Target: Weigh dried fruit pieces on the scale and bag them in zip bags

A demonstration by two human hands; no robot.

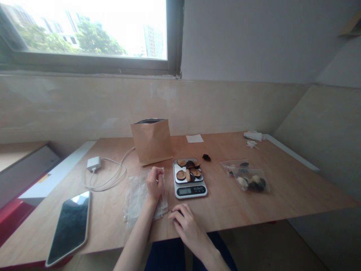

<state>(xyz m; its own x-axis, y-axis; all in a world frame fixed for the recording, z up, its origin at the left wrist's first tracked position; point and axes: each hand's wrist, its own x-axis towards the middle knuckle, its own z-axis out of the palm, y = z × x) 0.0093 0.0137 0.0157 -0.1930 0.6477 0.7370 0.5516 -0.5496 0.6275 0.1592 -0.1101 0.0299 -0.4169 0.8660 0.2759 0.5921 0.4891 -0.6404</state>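
My left hand (155, 184) is closed at the upper right corner of some clear plastic bags (135, 197) lying flat on the table, its fingers pinching the film. Close to their lower right corner, my right hand (186, 222) rests with curled fingers; a small dark bit shows beneath them, too small to name. Just beyond, a kitchen scale (191, 192) carries several dried brown slices (181, 174) with dark rims on its plate. Its display digits cannot be read. One dark dried piece (207, 157) lies on the table behind the scale to the right.
An open brown paper pouch (152, 143) stands behind the bags. On the left are a tablet (70, 226) and a white charger (94, 163) with a looped cable. Filled zip bags (251, 180) lie right, a white paper (194, 138) and crumpled tissue (252, 143) farther back.
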